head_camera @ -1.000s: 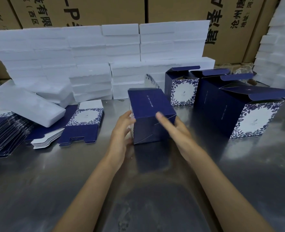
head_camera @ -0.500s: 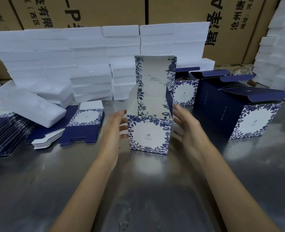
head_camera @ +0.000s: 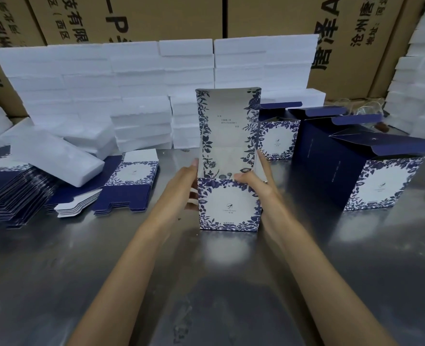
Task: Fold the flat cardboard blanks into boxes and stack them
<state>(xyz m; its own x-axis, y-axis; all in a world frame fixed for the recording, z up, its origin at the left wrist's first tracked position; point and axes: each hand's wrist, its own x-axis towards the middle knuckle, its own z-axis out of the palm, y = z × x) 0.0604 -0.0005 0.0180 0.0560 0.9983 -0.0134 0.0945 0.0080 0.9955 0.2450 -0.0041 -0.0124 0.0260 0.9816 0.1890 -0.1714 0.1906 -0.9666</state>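
Box (head_camera: 228,204) stands upright on the worktop (head_camera: 206,283), about the middle of it, flowered front panel facing us and lid flap (head_camera: 227,118) standing straight up at the back. Left hand (head_camera: 181,188) is against the left wall, fingers laid along it; the fingertips slip behind the box edge, so I can't tell if that grip is clasping or just pressing flat. Right hand (head_camera: 255,182) pinches the top of the front panel near the right corner, thumb over the rim and fingers running up the right side. By my read that is a squaring hold: both side walls braced so the body stays true while the top is open and ready for tucking.

Flat blanks (head_camera: 129,186) lie in a fanned pile toward the worktop's left edge, handy for the left hand, more of them cut off at the frame. Finished boxes (head_camera: 371,176) sit toward the right edge with lids ajar, a smaller-looking one (head_camera: 277,138) behind; nothing is stacked on them yet.

White foam slabs (head_camera: 144,83) wall off the back edge, brown cartons (head_camera: 156,18) behind them. The box's base and inside floor are out of sight, and something glassy in the far right corner is too blurred to name.
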